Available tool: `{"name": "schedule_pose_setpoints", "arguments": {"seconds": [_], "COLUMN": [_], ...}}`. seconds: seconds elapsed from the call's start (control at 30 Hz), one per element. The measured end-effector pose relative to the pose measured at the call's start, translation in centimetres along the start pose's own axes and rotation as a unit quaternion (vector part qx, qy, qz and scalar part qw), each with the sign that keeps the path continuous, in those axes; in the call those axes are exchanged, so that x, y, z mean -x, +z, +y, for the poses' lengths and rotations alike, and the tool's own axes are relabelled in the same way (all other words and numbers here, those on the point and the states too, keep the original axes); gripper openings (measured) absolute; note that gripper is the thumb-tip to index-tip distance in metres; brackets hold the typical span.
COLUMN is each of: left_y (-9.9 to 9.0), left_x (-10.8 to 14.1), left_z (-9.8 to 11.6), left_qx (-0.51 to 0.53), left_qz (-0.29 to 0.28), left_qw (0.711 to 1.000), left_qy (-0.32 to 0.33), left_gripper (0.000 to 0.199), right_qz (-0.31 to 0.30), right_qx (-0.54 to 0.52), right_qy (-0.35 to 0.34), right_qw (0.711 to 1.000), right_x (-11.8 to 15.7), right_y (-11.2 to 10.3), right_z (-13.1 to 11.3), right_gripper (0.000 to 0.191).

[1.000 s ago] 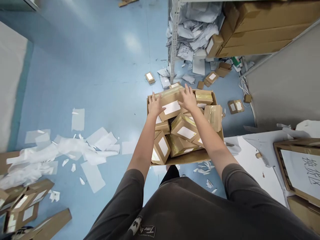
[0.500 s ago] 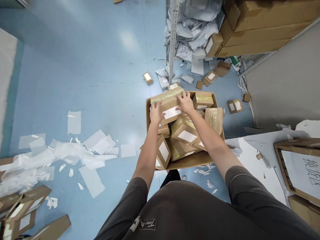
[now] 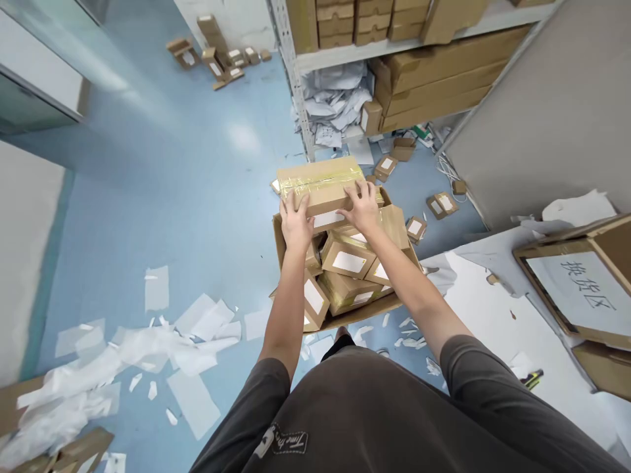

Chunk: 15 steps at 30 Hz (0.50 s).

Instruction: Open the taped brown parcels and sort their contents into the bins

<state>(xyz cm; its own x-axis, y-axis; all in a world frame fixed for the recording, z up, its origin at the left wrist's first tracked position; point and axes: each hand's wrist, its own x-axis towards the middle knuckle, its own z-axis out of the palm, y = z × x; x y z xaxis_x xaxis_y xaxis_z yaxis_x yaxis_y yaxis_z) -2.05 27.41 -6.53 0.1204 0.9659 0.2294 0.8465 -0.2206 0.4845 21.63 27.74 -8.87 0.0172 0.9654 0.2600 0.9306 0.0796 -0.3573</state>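
A long cardboard box [image 3: 320,174], sealed with yellowish tape and bearing a white label on its near side, is gripped between both my hands. My left hand [image 3: 296,223] clasps its left end, fingers over the near top edge. At its right end my right hand [image 3: 362,209] holds on the same way, thumb against the label. Beneath it stands a large open carton [image 3: 367,314] filled with several smaller taped boxes. One labelled box [image 3: 348,259] lies tilted near the middle. Another labelled box [image 3: 311,299] leans at the carton's near left corner.
Beyond the carton rises a metal shelf [image 3: 345,58] with boxes and crumpled white bags. Small boxes [image 3: 442,205] lie on the blue floor to the right. Paper sheets [image 3: 197,328] litter the left. A white table [image 3: 478,315] with a signed box [image 3: 572,282] stands at right.
The long box has risen and tipped in my hands, so more of its taped top shows. My view has tilted up, bringing more of the shelf and far floor into sight.
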Motion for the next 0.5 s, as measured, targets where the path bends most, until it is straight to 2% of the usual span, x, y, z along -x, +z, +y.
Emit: {"name": "schedule_pose_setpoints", "arguments": {"seconds": [0.13, 0.27, 0.37, 0.5], "left_y": [-2.8, -3.6, -2.2, 2.1], "left_x": [1.7, 5.2, 9.0, 15.7], "left_z": [6.6, 14.7, 21.4, 30.5], "left_qx": [0.0, 0.009, 0.015, 0.017], "left_qz": [0.016, -0.024, -0.072, -0.121], "left_qw": [0.999, 0.992, 0.982, 0.962], "left_qy": [0.05, 0.121, 0.174, 0.245], "left_gripper": [0.085, 0.094, 0.101, 0.102], "right_qz": [0.073, 0.114, 0.123, 0.14], "right_qx": [0.003, 0.035, 0.057, 0.08], "right_qy": [0.005, 0.04, 0.103, 0.197], "right_qw": [0.997, 0.992, 0.985, 0.967], "right_x": [3.7, 10.8, 18.1, 30.0], "right_y": [-6.9, -14.5, -19.7, -24.9], "right_z": [1.8, 5.4, 9.1, 14.7], "right_gripper": [0.092, 0.097, 0.102, 0.101]}}
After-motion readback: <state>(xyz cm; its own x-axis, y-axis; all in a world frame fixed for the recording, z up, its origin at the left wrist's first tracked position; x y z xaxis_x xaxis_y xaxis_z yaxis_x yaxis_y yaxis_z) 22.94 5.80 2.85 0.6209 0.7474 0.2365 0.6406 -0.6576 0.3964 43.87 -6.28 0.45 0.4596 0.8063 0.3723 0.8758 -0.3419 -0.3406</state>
